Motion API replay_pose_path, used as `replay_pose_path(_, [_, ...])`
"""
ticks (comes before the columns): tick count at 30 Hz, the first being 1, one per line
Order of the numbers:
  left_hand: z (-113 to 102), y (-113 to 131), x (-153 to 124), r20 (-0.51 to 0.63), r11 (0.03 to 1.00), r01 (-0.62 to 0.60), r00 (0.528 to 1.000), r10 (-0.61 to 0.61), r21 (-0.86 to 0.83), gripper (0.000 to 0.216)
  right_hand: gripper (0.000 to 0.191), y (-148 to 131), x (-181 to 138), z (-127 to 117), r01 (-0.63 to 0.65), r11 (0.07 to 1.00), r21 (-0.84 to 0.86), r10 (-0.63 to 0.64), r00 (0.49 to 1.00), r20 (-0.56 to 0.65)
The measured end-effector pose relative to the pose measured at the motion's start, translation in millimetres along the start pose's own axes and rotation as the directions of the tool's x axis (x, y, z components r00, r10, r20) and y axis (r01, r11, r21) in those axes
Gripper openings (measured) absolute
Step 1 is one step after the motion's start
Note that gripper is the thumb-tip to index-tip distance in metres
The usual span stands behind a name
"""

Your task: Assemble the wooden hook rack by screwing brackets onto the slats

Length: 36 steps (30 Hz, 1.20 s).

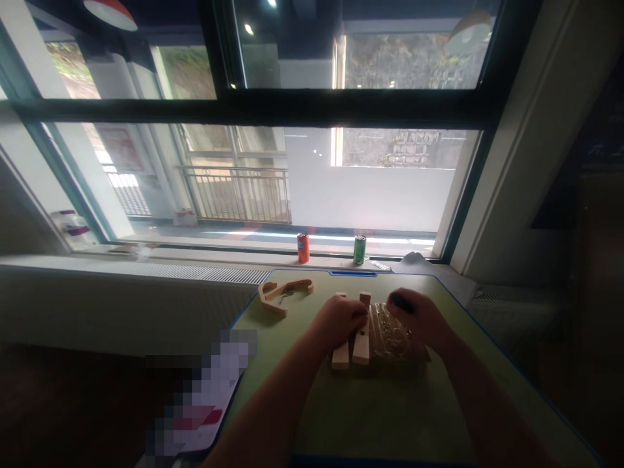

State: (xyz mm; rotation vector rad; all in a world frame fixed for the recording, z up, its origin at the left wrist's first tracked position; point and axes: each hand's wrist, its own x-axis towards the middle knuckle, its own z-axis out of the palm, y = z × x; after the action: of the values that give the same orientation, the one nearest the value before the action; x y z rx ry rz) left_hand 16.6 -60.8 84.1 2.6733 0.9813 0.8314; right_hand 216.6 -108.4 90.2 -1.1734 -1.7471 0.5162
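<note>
My left hand (341, 318) is closed in a pinch at the upper part of a pale wooden bar (361, 348); whatever sits between its fingertips is hidden. Under that hand lies a second wooden bar (340, 359), roughly parallel to the first. My right hand (422, 315) is closed around a short dark object (401, 301), perhaps a tool handle; its far end does not show. Between and below the hands is a clear plastic tray (390, 351) with small parts in it, too blurred to tell apart.
Curved wooden pieces (273, 300) with thin metal bits lie at the table's back left. An orange can (303, 248) and a green can (359, 249) stand on the sill behind the green table (380, 416). A blurred-out flat item (209, 396) is at the left edge.
</note>
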Motion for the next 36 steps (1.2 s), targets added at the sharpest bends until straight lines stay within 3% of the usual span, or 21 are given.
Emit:
replay_pose_path(1, [0.1, -0.4, -0.2, -0.007, 1.000, -0.008, 1.000, 0.008, 0.000, 0.017, 0.018, -5.8, -2.6, 0.2, 0.069, 0.988, -0.139, -0.066, 0.997, 0.031])
replay_pose_path(3, [1.2, -2.5, -1.0, -0.023, 1.000, -0.008, 1.000, 0.008, -0.008, 0.017, 0.022, -18.3, -9.2, 5.0, 0.184, 0.949, -0.256, -0.136, 0.972, 0.194])
replay_pose_path(6, [4.3, -6.5, -2.3, -0.045, 1.000, 0.002, 0.999, -0.003, -0.024, 0.019, 0.051, -34.2, -19.6, 19.7, 0.293, 0.921, -0.256, -0.175, 0.900, 0.400])
replay_pose_path(8, [6.5, -8.5, -2.3, -0.047, 0.999, 0.003, 0.999, -0.004, -0.036, 0.020, 0.060, -39.9, -24.1, 29.6, 0.308, 0.916, -0.256, -0.170, 0.878, 0.448])
replay_pose_path(14, [10.0, -10.4, 0.0, -0.047, 0.997, -0.029, 0.999, 0.026, -0.072, 0.022, 0.027, -36.4, -24.9, 39.4, 0.316, 0.878, -0.360, -0.149, 0.894, 0.422])
replay_pose_path(18, [9.8, -10.3, -0.2, -0.032, 0.986, -0.095, 0.995, 0.091, -0.136, 0.022, 0.022, -35.9, -24.7, 36.1, 0.328, 0.879, -0.345, -0.168, 0.892, 0.420])
replay_pose_path(27, [7.5, -5.7, 1.1, -0.014, 0.996, 0.033, 0.999, -0.034, -0.088, 0.019, 0.026, -35.3, -18.8, 27.0, 0.244, 0.930, -0.274, -0.114, 0.902, 0.416])
replay_pose_path(32, [7.6, -4.9, -0.2, -0.030, 0.995, 0.088, 0.996, -0.089, -0.040, 0.018, 0.042, -29.0, -21.6, 8.0, 0.102, 0.993, -0.066, -0.069, 0.921, 0.383])
replay_pose_path(36, [7.7, -6.6, -1.8, -0.034, 0.998, 0.036, 0.999, -0.038, -0.053, 0.018, 0.026, -39.1, -4.1, -10.5, -0.073, 0.978, 0.195, 0.004, 0.943, 0.334])
